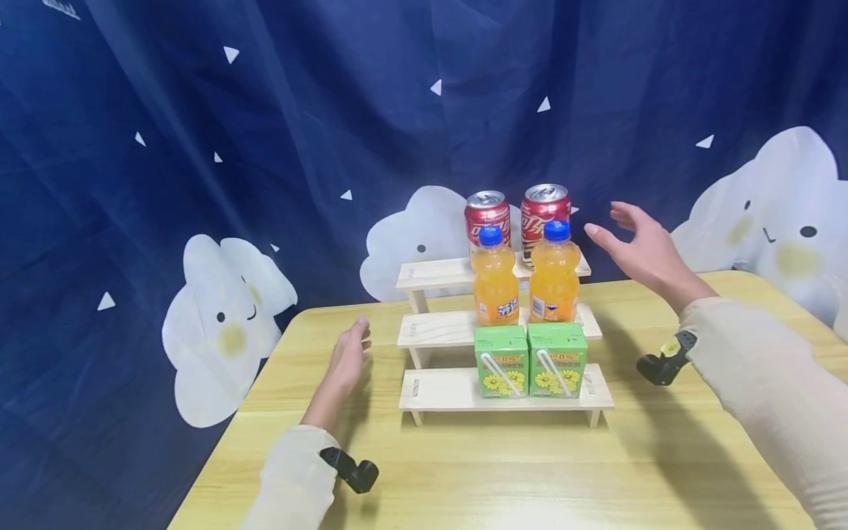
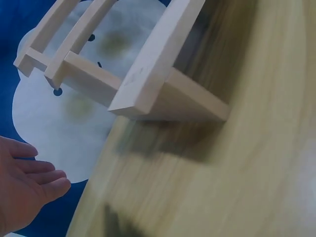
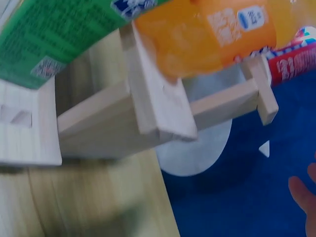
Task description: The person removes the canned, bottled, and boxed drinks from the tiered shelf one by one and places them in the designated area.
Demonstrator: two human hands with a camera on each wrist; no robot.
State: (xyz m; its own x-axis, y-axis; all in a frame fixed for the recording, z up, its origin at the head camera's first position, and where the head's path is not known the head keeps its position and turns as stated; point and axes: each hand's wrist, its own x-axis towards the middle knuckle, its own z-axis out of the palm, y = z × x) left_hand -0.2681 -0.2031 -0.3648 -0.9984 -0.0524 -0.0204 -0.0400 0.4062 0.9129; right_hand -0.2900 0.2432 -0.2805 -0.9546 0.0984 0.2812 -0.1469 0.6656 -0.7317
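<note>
A three-step wooden shelf [image 1: 437,388] stands on the table. On its top step are two red soda cans [image 1: 486,213], on the middle one two orange soda bottles [image 1: 555,280] with blue caps, and on the lowest two green juice boxes [image 1: 501,361] with straws. My left hand [image 1: 346,359] is held left of the shelf, fingers loosely extended, with nothing in it. To the right of the top step my right hand [image 1: 642,250] is raised beside the nearer can, thumb and fingers apart around bare air. Only its fingertips [image 3: 301,192] show in the right wrist view.
The light wooden table [image 1: 464,471] extends in front of the shelf and to both sides. Behind it hangs a dark blue curtain [image 1: 371,110] with white clouds and small triangles. A black wrist camera [image 1: 351,470] sits on each sleeve.
</note>
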